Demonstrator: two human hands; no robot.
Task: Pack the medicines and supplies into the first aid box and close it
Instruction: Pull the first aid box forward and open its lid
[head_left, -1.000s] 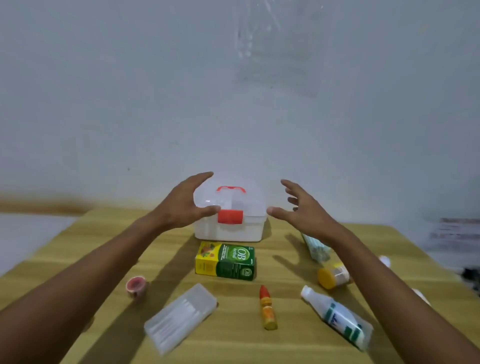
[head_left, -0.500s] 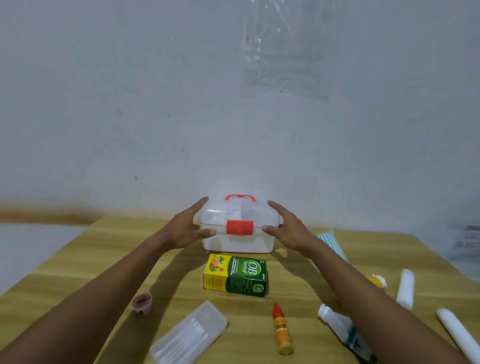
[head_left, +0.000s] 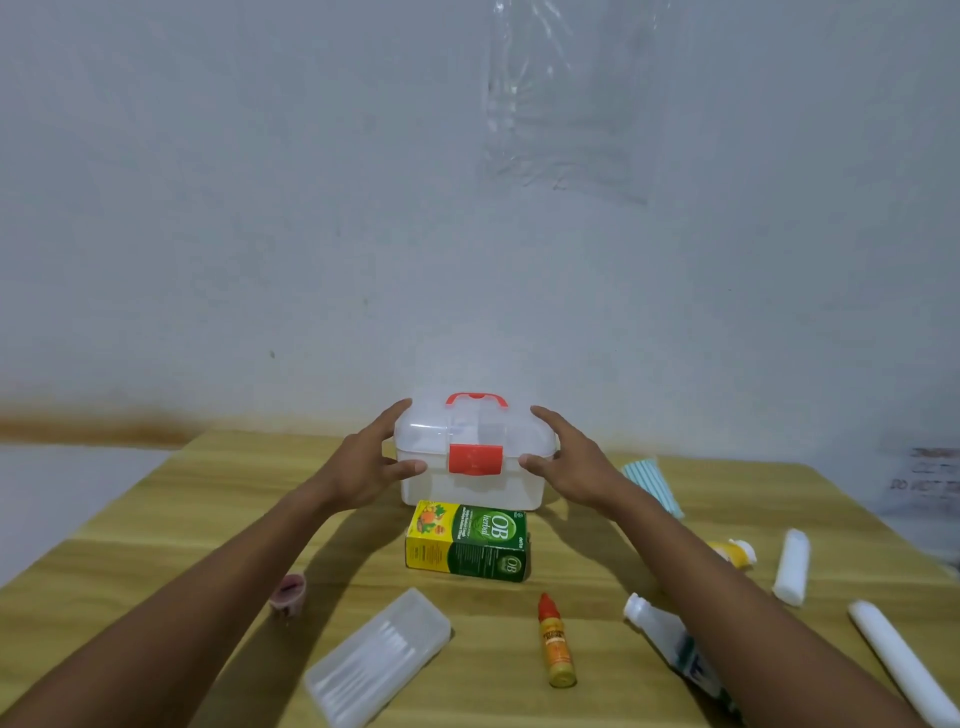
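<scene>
1. Head view: the translucent white plastic first aid box (head_left: 470, 488) is standing upright at the far middle of the light wooden table (head_left: 156, 525). Its lid is sitting down, and its red latch is facing you.
2. Your left hand (head_left: 363, 473) is gripping the box's left end. The thumb is pressing on the front wall and the fingers are curving over the lid's edge.
3. Your right hand (head_left: 574, 470) is gripping the right end the same way, so you are holding the box between both hands.
4. A green and yellow cardboard carton (head_left: 467, 543) is lying just in front of the box, between your forearms.
5. Nearer you, a small orange dropper bottle with a red cap (head_left: 556, 644) is lying on its side.
6. To its left, a clear plastic case of cotton swabs (head_left: 376, 657) is lying at a slant.
7. A small pink pot (head_left: 288, 595) is sitting beside your left forearm.
8. A white plastic bottle with a green label (head_left: 667, 636) is lying partly hidden by your right forearm.
9. To the right of that arm, a yellow bottle with a white cap (head_left: 733, 552), a white gauze roll (head_left: 792, 566) and a long white cylinder (head_left: 901, 667) are lying.
10. A teal-and-white striped packet (head_left: 652, 483) is lying behind your right wrist.
</scene>
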